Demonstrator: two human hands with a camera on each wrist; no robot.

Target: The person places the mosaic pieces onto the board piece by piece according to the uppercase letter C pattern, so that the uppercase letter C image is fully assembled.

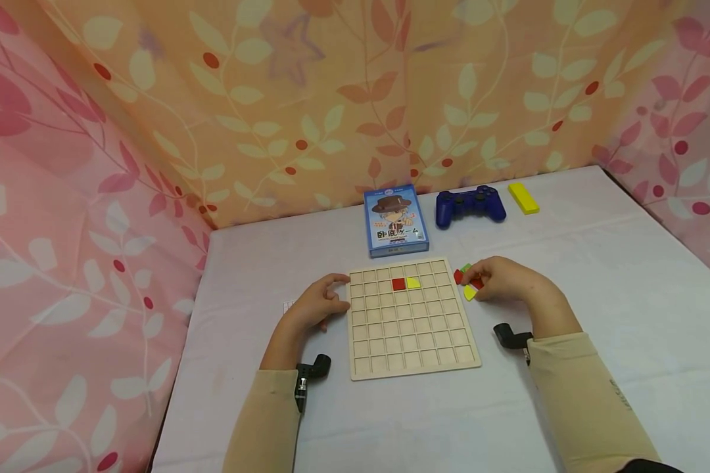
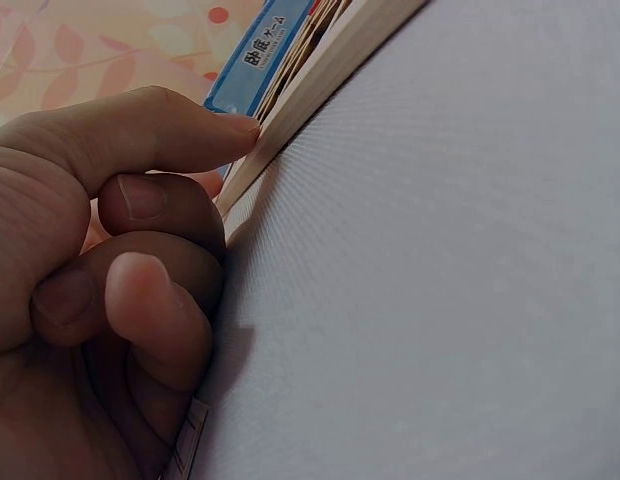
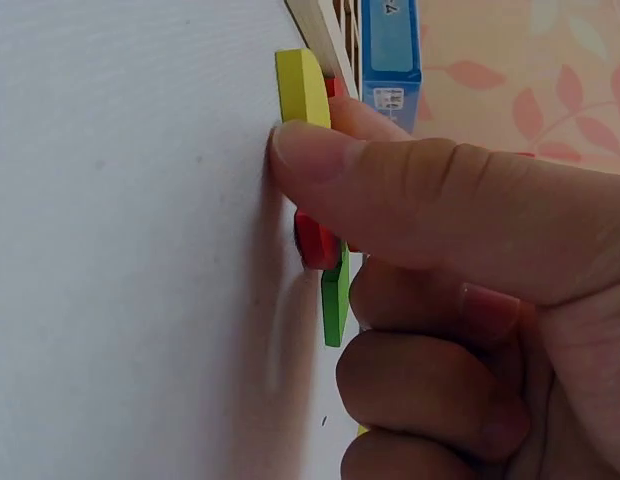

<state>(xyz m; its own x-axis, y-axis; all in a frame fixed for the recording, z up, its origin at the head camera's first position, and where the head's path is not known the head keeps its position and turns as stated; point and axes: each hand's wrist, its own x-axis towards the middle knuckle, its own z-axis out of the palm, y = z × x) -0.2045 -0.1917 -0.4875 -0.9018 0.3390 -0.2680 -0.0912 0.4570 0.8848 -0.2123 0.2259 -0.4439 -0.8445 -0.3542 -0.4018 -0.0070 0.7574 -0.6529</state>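
A square wooden grid board [image 1: 393, 345] lies on the table, with a red square piece [image 1: 398, 284] and a yellow piece [image 1: 413, 282] set in its upper rows. My left hand [image 1: 313, 303] is at the board's left edge, thumb and index fingertips spread along it. In the left wrist view the other fingers [image 2: 130, 270] are bent underneath. Right of the board, my right hand [image 1: 501, 281] pinches a yellow piece [image 3: 302, 85] with one rounded edge, the thumb [image 3: 320, 150] overlapping its near end. Red pieces [image 3: 315, 240] and a green one [image 3: 334, 305] lie close by, partly hidden by the fingers.
Behind the board stands a blue game box [image 1: 396, 223] with a cartoon figure. A blue game controller [image 1: 471, 205] and a yellow block [image 1: 523, 198] are farther right. Partly under the left hand is a small gridded paper [image 1: 287, 306]. Floral curtains [image 1: 331, 118] close off the back and sides.
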